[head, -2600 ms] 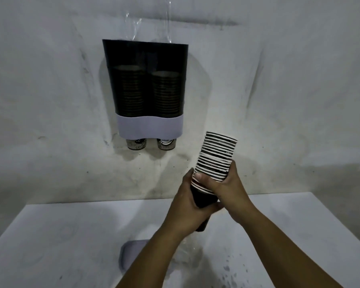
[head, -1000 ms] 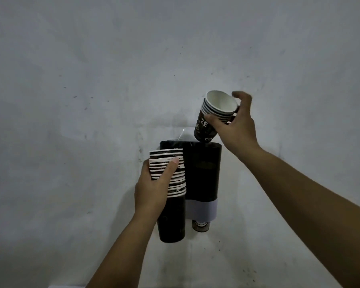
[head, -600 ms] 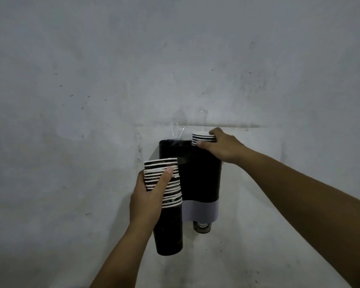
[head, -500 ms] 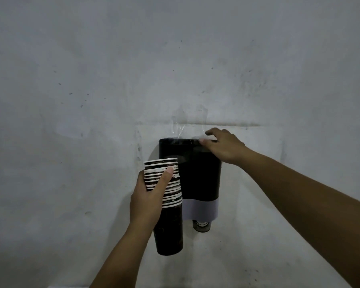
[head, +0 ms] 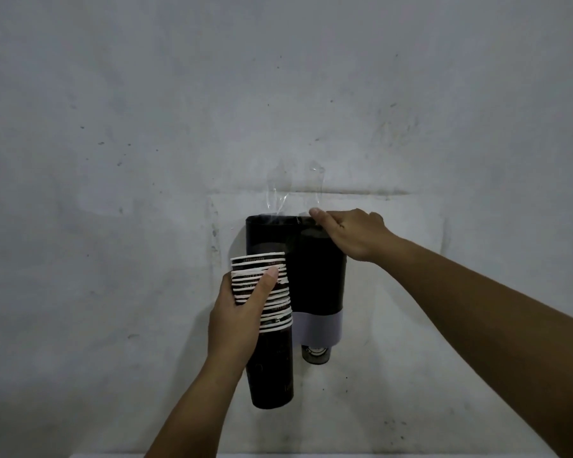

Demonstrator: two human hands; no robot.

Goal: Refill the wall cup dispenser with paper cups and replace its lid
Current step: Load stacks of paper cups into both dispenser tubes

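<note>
The left hand (head: 237, 320) is gripping a stack of paper cups (head: 268, 328) — the thumb is lying across the white rims on the front and the remaining fingers are wrapping round the far side, out of sight. The stack is standing upright with rims up, its dark lowest cup hanging below the hand, and it is covering the left half of the wall dispenser (head: 318, 279) just behind it.

The right hand (head: 353, 234) is resting at the dispenser's top right edge, palm down, with fingers bent over the rim and a fingertip reaching toward the open top. Whether it is pinching anything there cannot be told; no cup is showing in it.

The dispenser is hanging on the grey wall (head: 146, 127), a dark translucent body with a pale band (head: 320, 327) round its lower part. The bottom of a cup (head: 315, 355) is poking out beneath the band on the right side. The top is standing open, with no lid on it, and strips of clear tape (head: 278, 196) are running from the upper edge up the wall. A pale sliver of table edge (head: 113, 455) is showing along the bottom of the view.
</note>
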